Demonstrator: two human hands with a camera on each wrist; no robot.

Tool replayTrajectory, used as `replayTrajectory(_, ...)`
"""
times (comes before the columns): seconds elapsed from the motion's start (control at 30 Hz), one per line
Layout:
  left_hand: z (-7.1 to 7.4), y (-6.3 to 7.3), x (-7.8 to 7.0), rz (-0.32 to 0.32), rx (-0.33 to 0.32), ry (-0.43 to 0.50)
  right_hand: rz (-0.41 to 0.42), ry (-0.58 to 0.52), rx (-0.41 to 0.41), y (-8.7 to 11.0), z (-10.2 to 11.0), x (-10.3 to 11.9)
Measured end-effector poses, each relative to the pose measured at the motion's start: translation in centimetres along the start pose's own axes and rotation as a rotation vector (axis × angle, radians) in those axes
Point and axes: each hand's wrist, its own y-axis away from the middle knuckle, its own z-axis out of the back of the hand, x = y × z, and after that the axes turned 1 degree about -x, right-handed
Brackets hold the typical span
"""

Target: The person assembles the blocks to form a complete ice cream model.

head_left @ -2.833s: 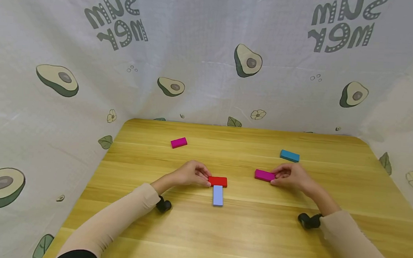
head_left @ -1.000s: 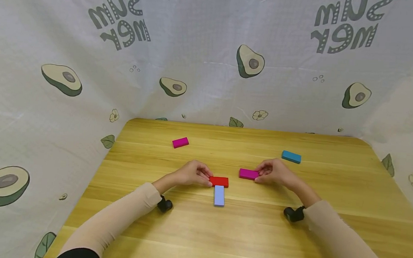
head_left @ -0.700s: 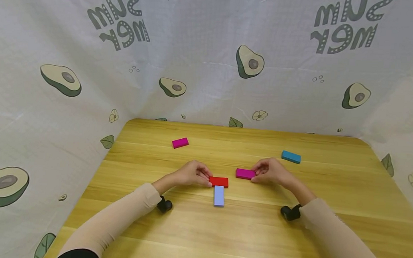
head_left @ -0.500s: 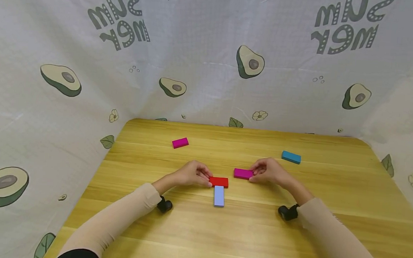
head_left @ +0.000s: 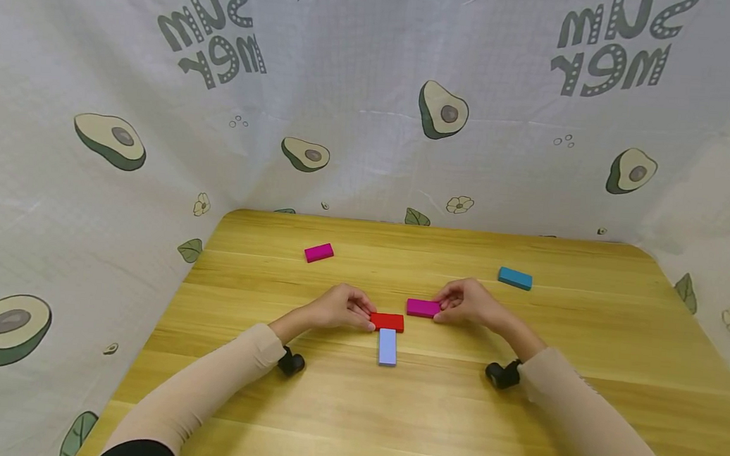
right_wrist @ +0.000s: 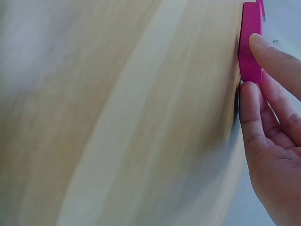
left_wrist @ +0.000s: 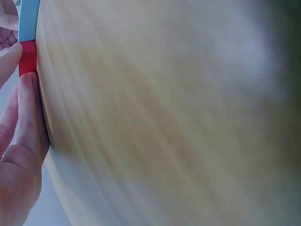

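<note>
At the table's middle, a flat red block (head_left: 390, 322) lies crosswise against the far end of a pale blue block (head_left: 387, 347), forming a T. My left hand (head_left: 337, 306) pinches the red block's left end between thumb and fingers; the left wrist view shows the red block (left_wrist: 28, 57) end on, touching the pale blue one (left_wrist: 28, 20). Just to the right and slightly farther back, my right hand (head_left: 470, 306) grips the right end of a magenta block (head_left: 421, 308). A narrow strip of wood shows between the magenta and red blocks.
A second magenta block (head_left: 319, 253) lies tilted at the back left of the wooden table (head_left: 351, 425). Behind my right hand sits a darker blue block (head_left: 515, 278). A white curtain with avocado prints (head_left: 443, 112) surrounds the table's back and sides.
My right hand has slid the magenta block leftward across the table, from well right of the red block to close beside it. The left hand and red block have stayed in place.
</note>
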Motion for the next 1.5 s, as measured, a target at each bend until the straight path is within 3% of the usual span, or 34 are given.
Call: replayTrajectory(1.5,0.0,0.3,-0.4,0.011,-0.017,-0.019,0.070,-0.081,0.066,-1.2,-1.8,1.6)
